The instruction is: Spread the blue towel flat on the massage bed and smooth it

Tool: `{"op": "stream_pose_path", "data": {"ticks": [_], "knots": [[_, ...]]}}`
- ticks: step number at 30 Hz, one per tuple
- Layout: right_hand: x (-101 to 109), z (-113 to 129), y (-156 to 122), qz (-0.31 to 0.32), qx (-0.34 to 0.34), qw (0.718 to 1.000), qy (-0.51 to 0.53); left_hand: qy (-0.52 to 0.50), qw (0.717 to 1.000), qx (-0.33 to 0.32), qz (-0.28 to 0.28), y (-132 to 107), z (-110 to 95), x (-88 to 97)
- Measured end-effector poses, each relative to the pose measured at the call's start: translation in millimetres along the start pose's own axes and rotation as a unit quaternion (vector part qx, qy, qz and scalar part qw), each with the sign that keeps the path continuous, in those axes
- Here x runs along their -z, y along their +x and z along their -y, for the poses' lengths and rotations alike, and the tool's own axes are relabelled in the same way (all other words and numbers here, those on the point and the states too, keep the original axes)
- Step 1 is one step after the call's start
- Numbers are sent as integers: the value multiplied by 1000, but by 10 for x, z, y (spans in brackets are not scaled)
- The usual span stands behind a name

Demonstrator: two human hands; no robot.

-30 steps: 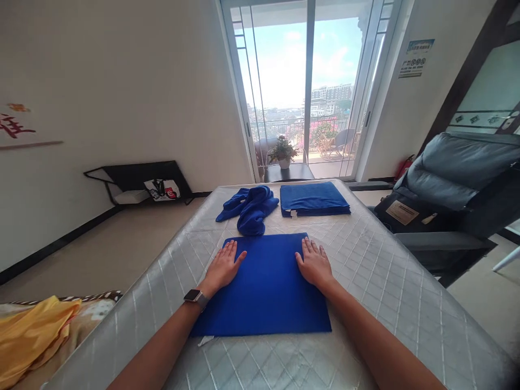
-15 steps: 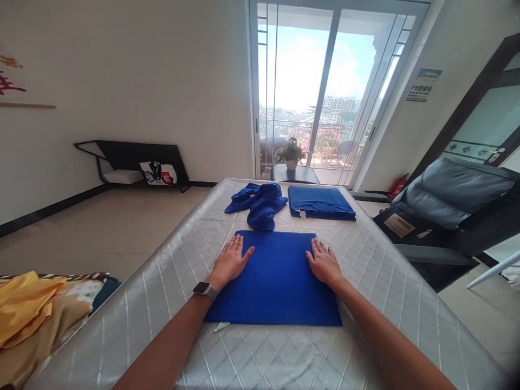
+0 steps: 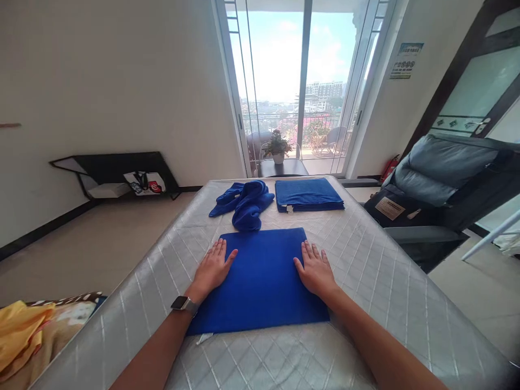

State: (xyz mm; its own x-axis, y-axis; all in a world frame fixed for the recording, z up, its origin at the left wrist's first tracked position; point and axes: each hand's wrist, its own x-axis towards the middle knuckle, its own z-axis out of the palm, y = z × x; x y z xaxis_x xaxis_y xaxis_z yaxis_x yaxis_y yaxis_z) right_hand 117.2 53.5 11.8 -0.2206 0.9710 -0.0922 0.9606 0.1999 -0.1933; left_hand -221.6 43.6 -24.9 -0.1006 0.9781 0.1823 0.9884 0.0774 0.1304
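Note:
A blue towel [image 3: 262, 281] lies spread flat in front of me, a small white tag poking out at its near left corner. My left hand [image 3: 212, 266], with a watch on its wrist, rests flat on the towel's left edge, thumb apart from the fingers. Along the right edge lies my right hand [image 3: 316, 268], palm down with the fingers stretched out. Just beyond the towel is a crumpled blue towel [image 3: 248, 205]. To its right sits a neat stack of folded blue towels [image 3: 311, 195] with a white tag at the front.
Everything blue lies on a silver quilted surface [image 3: 150, 303]. Yellow and brown cloths [image 3: 24, 330] are at the lower left. A dark armchair [image 3: 439, 184] stands on the right. Behind the far edge, a potted plant [image 3: 278, 147] is on a chair before the glass doors.
The camera view has turned slightly to the right, so everything appears shifted left. Both hands stay flat on the towel's side edges, with little change in their placement.

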Motion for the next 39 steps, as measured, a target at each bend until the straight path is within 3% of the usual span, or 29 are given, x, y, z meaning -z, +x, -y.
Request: {"op": "stream_pose_path", "data": {"ticks": [4, 7, 10, 14, 16, 18, 20, 23, 30, 33, 36, 39], "knots": [[13, 0, 6, 0, 0, 999, 38, 47, 994, -49, -82, -66, -168, 159], [-26, -1, 10, -19, 7, 998, 56, 56, 979, -154, -122, -126, -556, 267], [-53, -4, 1, -45, 11, 997, 68, 26, 964, -253, -76, -169, -1138, 262], [-22, -30, -38, -47, 29, 997, 57, -31, 948, -316, -2, -132, -1892, 117], [-4, -46, -52, -35, 46, 997, 46, -53, 943, -327, 20, -81, -2110, 46], [-1, -54, -53, -34, 51, 997, 40, -62, 946, -316, 39, -37, -2168, -3], [-14, -49, -43, -43, 41, 997, 43, -58, 955, -285, 53, -20, -2074, -27], [-34, -25, -25, -58, 21, 997, 52, -36, 969, -238, 60, -54, -1709, -27], [-4, -9, -16, -27, 11, 999, 41, 11, 994, -106, 35, -369, -385, 16], [-23, -14, -9, -33, 7, 999, 20, 8, 998, -55, 21, -534, 42, 7], [-56, -9, 8, -38, 5, 999, -3, -1, 999, -38, 2, -629, 206, -18], [-50, 14, 16, -47, 1, 998, -33, -3, 999, -34, -8, -641, 199, -40]]}}
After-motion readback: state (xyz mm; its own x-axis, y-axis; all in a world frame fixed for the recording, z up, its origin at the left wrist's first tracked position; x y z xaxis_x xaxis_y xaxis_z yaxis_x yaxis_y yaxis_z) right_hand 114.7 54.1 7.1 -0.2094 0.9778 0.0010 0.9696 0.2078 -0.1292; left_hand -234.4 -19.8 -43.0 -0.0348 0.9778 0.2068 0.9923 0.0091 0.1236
